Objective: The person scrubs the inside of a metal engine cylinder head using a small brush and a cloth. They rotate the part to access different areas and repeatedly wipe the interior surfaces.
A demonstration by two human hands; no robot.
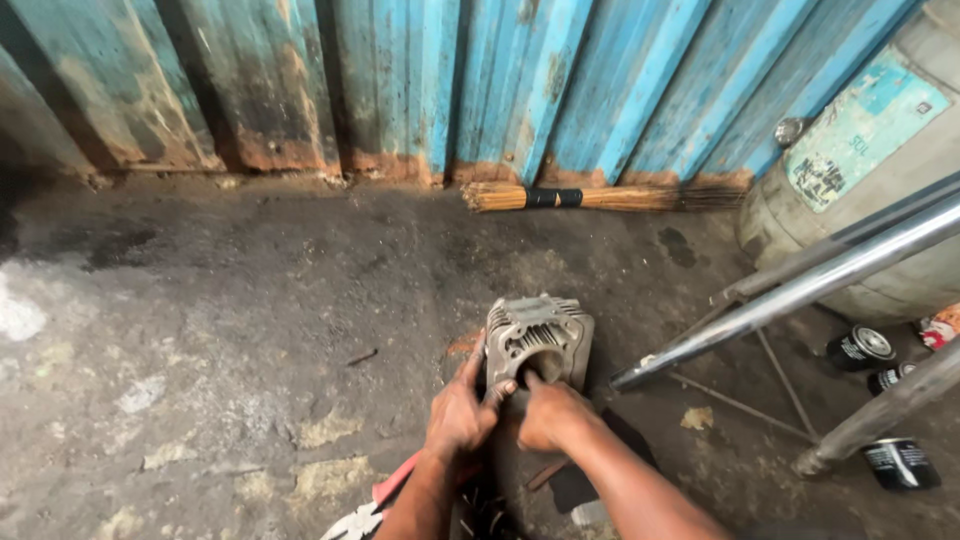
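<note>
I am steadying a finned engine cylinder (539, 338) on the concrete floor (230, 330), my left hand (461, 412) clamped on its left side, my right hand (551, 412) closed with a finger probing the bore. Next probably calls for lifting it leftward: metal tubes (800, 285) are crowding the right, pliers (372, 505) lying near.

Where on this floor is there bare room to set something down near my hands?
Widest free patch: stained concrete floor left of the finned engine cylinder, up to the blue corrugated wall. A narrower strip lies between cylinder and broom. Crowded: right side, with chrome tubes, drum, black canisters; pliers lie below the left hand. Right hand grips the cylinder.
</note>
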